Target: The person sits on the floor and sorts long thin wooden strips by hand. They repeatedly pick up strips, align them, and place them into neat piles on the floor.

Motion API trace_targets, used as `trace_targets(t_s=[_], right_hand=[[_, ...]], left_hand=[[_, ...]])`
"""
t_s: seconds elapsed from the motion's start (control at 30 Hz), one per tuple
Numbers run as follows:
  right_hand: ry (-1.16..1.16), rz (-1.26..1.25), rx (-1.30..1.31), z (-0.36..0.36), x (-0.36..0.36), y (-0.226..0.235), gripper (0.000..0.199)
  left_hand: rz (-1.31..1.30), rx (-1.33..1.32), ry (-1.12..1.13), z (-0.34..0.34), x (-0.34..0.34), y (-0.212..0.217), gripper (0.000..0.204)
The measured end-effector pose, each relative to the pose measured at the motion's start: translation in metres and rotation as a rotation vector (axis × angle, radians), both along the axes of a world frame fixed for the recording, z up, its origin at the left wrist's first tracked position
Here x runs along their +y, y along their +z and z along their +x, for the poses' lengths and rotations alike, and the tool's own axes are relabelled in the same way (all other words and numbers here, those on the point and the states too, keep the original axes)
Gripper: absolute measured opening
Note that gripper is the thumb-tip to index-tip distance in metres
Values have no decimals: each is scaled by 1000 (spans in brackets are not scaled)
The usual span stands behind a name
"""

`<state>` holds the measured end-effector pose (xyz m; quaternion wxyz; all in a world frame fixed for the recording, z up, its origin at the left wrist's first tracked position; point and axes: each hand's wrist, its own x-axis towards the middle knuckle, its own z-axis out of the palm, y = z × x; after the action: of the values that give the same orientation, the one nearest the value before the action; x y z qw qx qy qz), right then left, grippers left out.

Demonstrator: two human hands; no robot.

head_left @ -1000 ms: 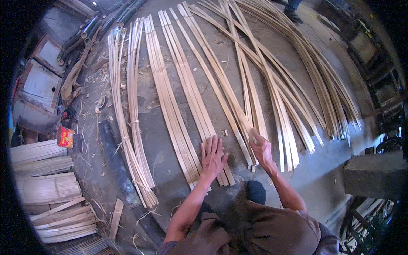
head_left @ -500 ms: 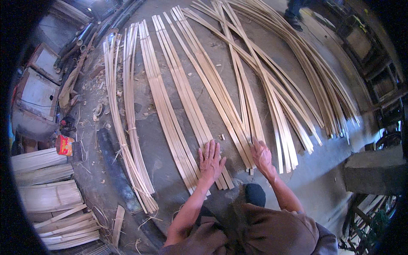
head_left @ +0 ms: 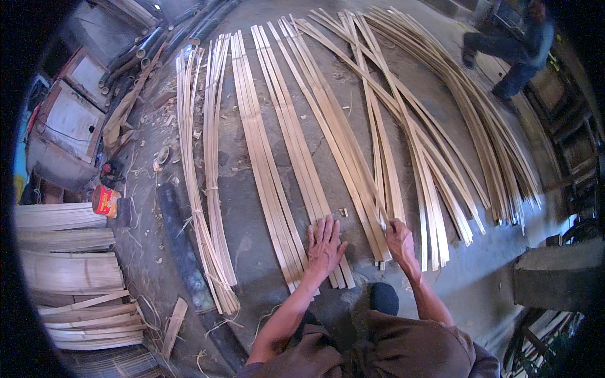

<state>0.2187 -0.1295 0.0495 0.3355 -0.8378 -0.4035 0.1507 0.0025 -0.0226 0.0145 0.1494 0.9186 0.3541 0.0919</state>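
My left hand (head_left: 324, 246) lies flat with its fingers spread, across the near end of a band of pale split bamboo strips (head_left: 293, 142). My right hand (head_left: 401, 242) is closed beside the near ends of another group of bamboo strips (head_left: 340, 160). A thin, narrow thing sticks out past its fingers; I cannot make out whether it is a tool or a strip. Left of my left hand runs a further band of bamboo strips (head_left: 258, 148). Crossing bamboo strips (head_left: 425, 189) fan out to the right of my right hand.
Tied strip bundles (head_left: 213, 189) lie at left, beside a dark pole (head_left: 179, 236). A red tin (head_left: 106, 201) stands near stacked slats (head_left: 72, 271). Long strips (head_left: 479, 120) curve along the right, near a concrete block (head_left: 554, 277). A person (head_left: 513, 53) is at the upper right.
The whole scene has shifted slightly rightward in view. The person at upper right now shows much more, one leg raised. My left hand stays flat on the strips; my right hand remains closed near theirs.
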Motion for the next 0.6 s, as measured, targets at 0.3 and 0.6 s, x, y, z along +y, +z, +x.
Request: trace_targets(t_s=[0.3, 0.6], right_hand=[[-60, 39, 201, -59, 4, 37, 29], [93, -30, 317, -100, 0, -22, 41]], left_hand=[[-9, -29, 78, 0, -5, 4, 82], [42, 5, 80, -2, -1, -6, 69]])
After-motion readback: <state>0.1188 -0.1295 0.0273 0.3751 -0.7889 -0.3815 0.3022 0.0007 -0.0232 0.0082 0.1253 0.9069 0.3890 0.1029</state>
